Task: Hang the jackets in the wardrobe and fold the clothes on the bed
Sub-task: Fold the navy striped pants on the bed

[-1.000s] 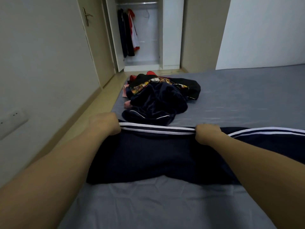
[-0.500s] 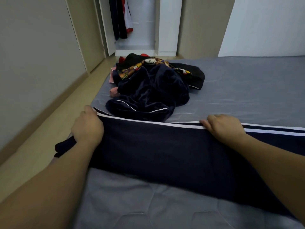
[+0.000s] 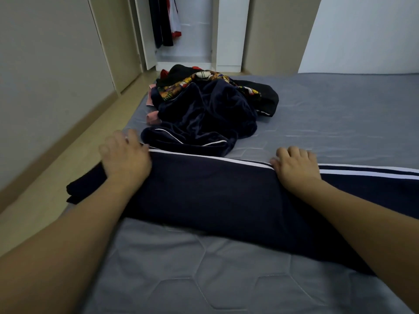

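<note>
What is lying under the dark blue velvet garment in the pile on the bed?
Under the dark blue velvet garment show a patterned cloth, a black garment and a pink piece, all on the grey bed. Anything deeper is covered.

This is a bedroom in a home. A wide bed with a grey quilted mattress cover fills most of the view, and a heap of dark navy, black and patterned clothes lies on it. Beyond the foot of the bed stands an open white built-in wardrobe with dark and red-and-white garments hanging inside. Plain pale walls, a beige door and a light wood-look floor run alongside.
</note>
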`<state>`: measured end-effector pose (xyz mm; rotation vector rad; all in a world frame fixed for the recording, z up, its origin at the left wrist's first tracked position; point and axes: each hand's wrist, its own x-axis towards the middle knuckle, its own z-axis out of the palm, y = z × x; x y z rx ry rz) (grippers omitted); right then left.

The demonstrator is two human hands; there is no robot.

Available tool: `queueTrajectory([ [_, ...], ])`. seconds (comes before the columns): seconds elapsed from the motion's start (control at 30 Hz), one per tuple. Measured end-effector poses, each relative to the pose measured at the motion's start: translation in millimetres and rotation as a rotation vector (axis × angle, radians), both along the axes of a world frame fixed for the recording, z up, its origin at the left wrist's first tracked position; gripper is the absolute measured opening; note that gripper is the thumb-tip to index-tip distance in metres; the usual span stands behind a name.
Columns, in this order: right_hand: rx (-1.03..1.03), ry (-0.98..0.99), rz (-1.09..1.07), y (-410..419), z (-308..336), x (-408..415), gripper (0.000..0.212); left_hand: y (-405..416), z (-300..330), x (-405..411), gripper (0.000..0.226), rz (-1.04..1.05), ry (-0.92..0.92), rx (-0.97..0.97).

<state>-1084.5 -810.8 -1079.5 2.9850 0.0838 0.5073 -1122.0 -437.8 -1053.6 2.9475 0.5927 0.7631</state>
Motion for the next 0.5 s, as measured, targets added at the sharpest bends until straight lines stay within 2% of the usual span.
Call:
queueTrajectory([
  [0.03, 0.043, -0.059, 0.054, 0, -2, -13, 0.038, -21, 4, -15, 0.049, -0.122, -0.054, 0.019],
  [0.1, 0.152, -0.109, 0.132, -7, -3, -46, 0.041, -75, 4, -59, 0.056, -0.514, -0.138, -0.073],
  [0.17, 0.192, -0.071, 0.083, -28, -3, -80, 0.047, -131, -8, -108, 0.062, -0.944, -0.034, -0.088],
  [0.23, 0.248, -0.009, -0.084, -65, 1, -112, 0.049, -169, -21, -136, 0.065, -1.134, 0.19, 0.118],
  [0.3, 0.391, 0.015, -0.333, -109, 10, -145, 0.051, -185, -21, -134, 0.065, -1.038, 0.386, 0.311],
  [0.4, 0.745, -0.1, -0.754, -177, 22, -186, 0.058, -197, -8, -118, 0.066, -0.665, 0.48, 0.378],
  [0.47, 1.244, -0.254, -1.023, -223, 30, -204, 0.063, -222, 1, -133, 0.06, -0.532, 0.365, 0.308],
  [0.5, 1.567, -0.331, -1.053, -244, 33, -209, 0.061, -243, 3, -149, 0.05, -0.555, 0.275, 0.211],
])
